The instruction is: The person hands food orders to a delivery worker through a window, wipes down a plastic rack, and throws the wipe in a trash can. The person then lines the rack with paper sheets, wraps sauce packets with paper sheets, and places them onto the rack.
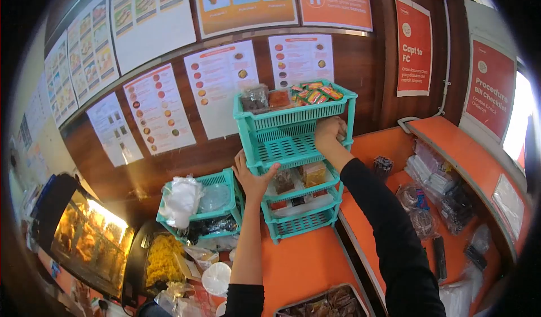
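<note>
A turquoise plastic tiered rack (296,114) stands on the orange counter against the wood wall. My left hand (253,179) rests against its left side at mid height, thumb stretched out along the front and fingers spread upward. Inside the open second tier, my right hand (329,134) is closed near the right side; what its curled fingers hold, if anything, is hidden. On the top tier sit colourful sachets (315,93), a bag of red seasoning (279,98) and a bag of dark pieces (255,98). Lower tiers hold a yellowish pack (313,174) and other packets.
A smaller turquoise rack (225,176) with plastic bags (183,198) stands left. Beyond it are yellow food (163,260) and a lit display case (93,232). A tray of dark packets (327,306) lies in front. Packaged supplies (420,210) fill the right shelf.
</note>
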Demonstrator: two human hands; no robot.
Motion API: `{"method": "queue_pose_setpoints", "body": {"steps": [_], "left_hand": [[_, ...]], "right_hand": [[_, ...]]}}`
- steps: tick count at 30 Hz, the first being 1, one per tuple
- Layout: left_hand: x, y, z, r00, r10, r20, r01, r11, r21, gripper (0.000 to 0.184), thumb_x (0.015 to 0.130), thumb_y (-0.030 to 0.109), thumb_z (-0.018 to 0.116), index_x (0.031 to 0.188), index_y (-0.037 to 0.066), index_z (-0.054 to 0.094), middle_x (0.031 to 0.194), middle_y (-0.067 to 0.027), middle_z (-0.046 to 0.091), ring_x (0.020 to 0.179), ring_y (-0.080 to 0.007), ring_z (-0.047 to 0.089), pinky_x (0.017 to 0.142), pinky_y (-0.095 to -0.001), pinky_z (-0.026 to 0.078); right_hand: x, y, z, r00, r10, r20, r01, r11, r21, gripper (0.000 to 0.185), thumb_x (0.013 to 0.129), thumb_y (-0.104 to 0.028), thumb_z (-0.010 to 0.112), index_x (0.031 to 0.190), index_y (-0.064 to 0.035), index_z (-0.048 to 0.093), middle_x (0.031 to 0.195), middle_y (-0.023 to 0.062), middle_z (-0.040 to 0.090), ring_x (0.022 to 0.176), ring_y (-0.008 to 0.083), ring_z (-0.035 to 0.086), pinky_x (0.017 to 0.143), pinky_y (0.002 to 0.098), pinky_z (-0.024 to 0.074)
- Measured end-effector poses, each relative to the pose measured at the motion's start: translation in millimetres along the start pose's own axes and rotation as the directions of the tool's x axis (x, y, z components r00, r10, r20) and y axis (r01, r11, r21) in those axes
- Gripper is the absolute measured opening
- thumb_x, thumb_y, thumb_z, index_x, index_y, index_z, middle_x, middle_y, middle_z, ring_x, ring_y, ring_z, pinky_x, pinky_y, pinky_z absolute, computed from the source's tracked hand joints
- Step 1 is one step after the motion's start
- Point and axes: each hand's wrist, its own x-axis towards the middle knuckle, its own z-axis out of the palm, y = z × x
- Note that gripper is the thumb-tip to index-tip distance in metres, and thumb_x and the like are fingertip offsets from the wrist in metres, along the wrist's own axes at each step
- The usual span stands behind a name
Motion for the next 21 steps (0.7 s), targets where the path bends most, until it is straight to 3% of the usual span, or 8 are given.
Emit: {"method": "queue_pose_setpoints", "body": {"steps": [2,4,6,8,10,12,16,21], "left_hand": [[-1.2,-4.1,-2.0,1.0,0.012,0.005,-0.011,0.996,-0.092,0.083,0.059,0.049,0.079,0.123,0.008,0.046,0.122,-0.0073,0.042,0.118,-0.0327,0.041,0.102,-0.0619,0.016],[-1.8,-1.1,-2.6,1.0,-0.012,0.016,0.014,0.994,-0.108,0.08,0.06,0.044,0.08,0.122,0.007,0.045,0.122,-0.0096,0.041,0.117,-0.0328,0.042,0.101,-0.0574,0.022],[-1.8,-4.2,2.0,1.0,0.013,-0.005,-0.014,0.975,-0.223,0.078,0.061,0.037,0.081,0.122,0.004,0.044,0.121,-0.0131,0.04,0.114,-0.0331,0.042,0.098,-0.0497,0.03],[-2.0,-8.5,5.8,0.999,0.023,-0.04,-0.033,0.967,-0.254,0.078,0.061,0.033,0.081,0.121,0.0,0.043,0.119,-0.0156,0.04,0.112,-0.033,0.042,0.095,-0.0433,0.034],[-1.9,-6.9,2.5,1.0,0.016,-0.019,-0.021,0.954,-0.299,0.076,0.063,0.033,0.08,0.119,-0.001,0.043,0.119,-0.0161,0.039,0.113,-0.0331,0.04,0.095,-0.0427,0.034],[3.1,-6.7,1.2,0.998,0.055,-0.013,-0.057,0.965,-0.255,0.076,0.066,0.03,0.079,0.124,0.001,0.039,0.116,-0.0121,0.036,0.112,-0.027,0.039,0.097,-0.0378,0.032],[-1.2,-4.5,2.3,0.999,0.025,0.027,-0.017,0.957,-0.288,0.067,0.065,0.032,0.079,0.115,0.002,0.046,0.122,-0.0144,0.034,0.116,-0.0317,0.037,0.096,-0.044,0.033],[-3.7,-11.5,7.1,1.0,0.0,-0.02,-0.007,0.927,-0.375,0.056,0.069,0.028,0.074,0.112,0.003,0.048,0.122,-0.0149,0.037,0.116,-0.0303,0.038,0.096,-0.0425,0.033]], "right_hand": [[8.6,-11.3,5.3,0.997,-0.041,-0.063,0.038,0.998,-0.042,0.028,0.071,-0.013,0.062,0.096,-0.0016,0.068,0.106,0.0141,0.065,0.082,0.0311,0.067,0.047,0.0561,0.0496],[-5.0,-0.4,-26.9,0.917,-0.348,0.196,0.311,0.93,0.197,0.034,0.077,-0.014,0.061,0.109,-0.0029,0.064,0.109,0.023,0.061,0.098,0.0355,0.061,0.054,0.057,0.0518],[16.8,-28.7,16.2,0.917,-0.382,-0.114,0.394,0.82,0.416,0.039,0.083,-0.017,0.055,0.12,-0.0028,0.056,0.13,0.0203,0.048,0.118,0.0339,0.049,0.075,0.0614,0.0484],[42.8,-54.2,38.1,0.808,-0.139,-0.573,0.503,0.669,0.547,0.045,0.089,-0.023,0.045,0.131,-0.0056,0.045,0.14,0.0188,0.036,0.128,0.0355,0.036,0.101,0.0514,0.0352],[56.4,-47.4,35.4,0.859,-0.176,-0.481,0.483,0.59,0.646,0.048,0.093,-0.032,0.036,0.135,-0.008,0.039,0.141,0.017,0.036,0.13,0.0343,0.032,0.11,0.0389,0.0222],[76.5,-62.4,48.5,0.825,0.071,-0.56,0.553,0.1,0.827,0.049,0.094,-0.038,0.033,0.133,-0.0084,0.043,0.14,0.0146,0.038,0.13,0.0313,0.034,0.109,0.0417,0.0249],[98.5,-78.5,47.1,0.839,-0.264,-0.476,0.534,0.571,0.624,0.055,0.091,-0.046,0.034,0.129,-0.0079,0.046,0.138,0.0143,0.04,0.129,0.03,0.036,0.108,0.0467,0.0252],[41.9,-123.5,17.5,0.656,-0.288,-0.697,0.636,0.709,0.305,0.049,0.087,-0.038,0.044,0.125,-0.0061,0.049,0.131,0.0191,0.046,0.121,0.036,0.043,0.104,0.052,0.0278]]}}
